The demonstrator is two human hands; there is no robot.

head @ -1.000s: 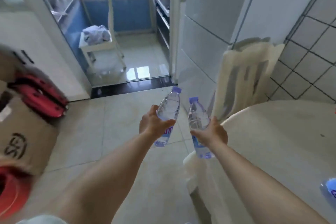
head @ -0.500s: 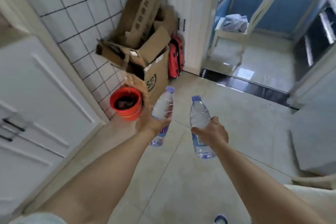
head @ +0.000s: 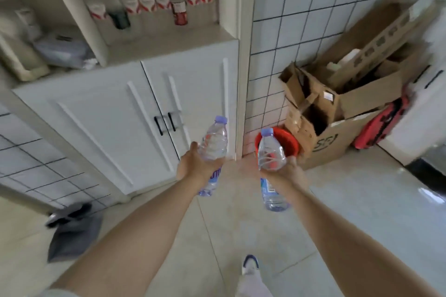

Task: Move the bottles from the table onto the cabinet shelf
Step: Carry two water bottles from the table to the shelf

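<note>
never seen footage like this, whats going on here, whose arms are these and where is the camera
There is no machine here. The camera sits on a person's head and looks forward and down, so the two bare arms are that person's own. The left hand grips one clear water bottle, and the right hand grips a second water bottle; both have pale purple caps. Ahead stands a white cabinet with closed doors, and above them an open shelf already holding a row of bottles. To the right, against the tiled wall, sit a red bucket and cardboard boxes on the floor.
</note>
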